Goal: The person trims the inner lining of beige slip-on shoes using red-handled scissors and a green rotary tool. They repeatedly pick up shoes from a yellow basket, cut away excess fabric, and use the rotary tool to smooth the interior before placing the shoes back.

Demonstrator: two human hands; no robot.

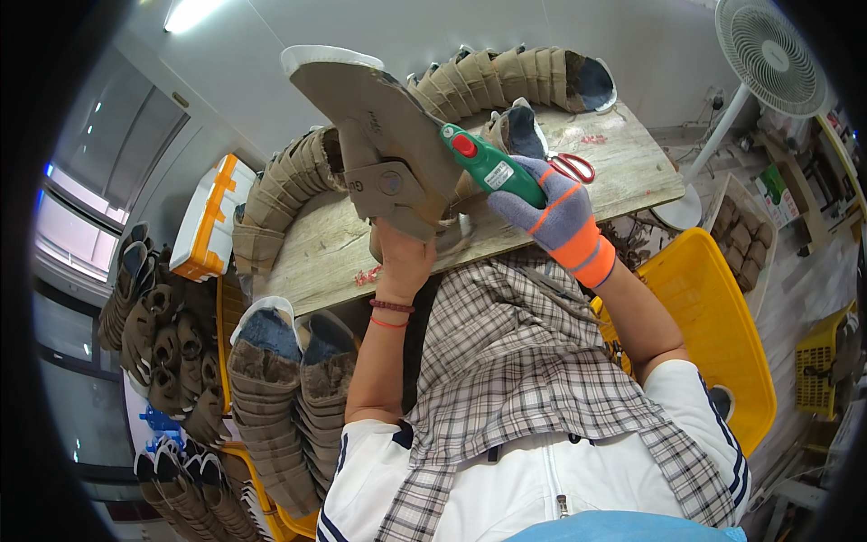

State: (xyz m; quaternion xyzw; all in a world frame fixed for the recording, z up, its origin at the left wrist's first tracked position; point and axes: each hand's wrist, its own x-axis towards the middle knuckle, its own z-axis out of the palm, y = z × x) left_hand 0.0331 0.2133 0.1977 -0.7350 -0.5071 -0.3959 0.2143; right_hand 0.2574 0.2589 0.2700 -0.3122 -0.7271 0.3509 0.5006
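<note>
Evidently both hands are occupied above the worktable [632, 172], a board of pale, streaked wood grain with scattered red marks. The bare left hand [404, 257], wearing a beaded bracelet and a thin red-orange cord, grips the lower end of a shoe upper [375, 126], its fingers partly hidden behind the material. The upper is held over the table's near left part; it is smooth, matte and taupe, curved and tapering, with a white rim at its raised end, dark print and a wide flap bearing a round emblem.

The right hand [546, 212], in a knitted grey-and-orange glove, is closed around a handheld tool [492, 170] of glossy green plastic with a red button and a pale label. The tool's narrow end is at the upper's edge; whether they touch cannot be told.

On the table, red-handled scissors [572, 168] lie just beyond the glove. Nested uppers form a ribbed, curving row [501, 79] along the table's far side and another row [287, 194] at its left. Left of the table stands a white-and-orange case [212, 217]; to its right are a smooth yellow bin [713, 307] and a white fan [772, 59] with a ribbed round grille.
</note>
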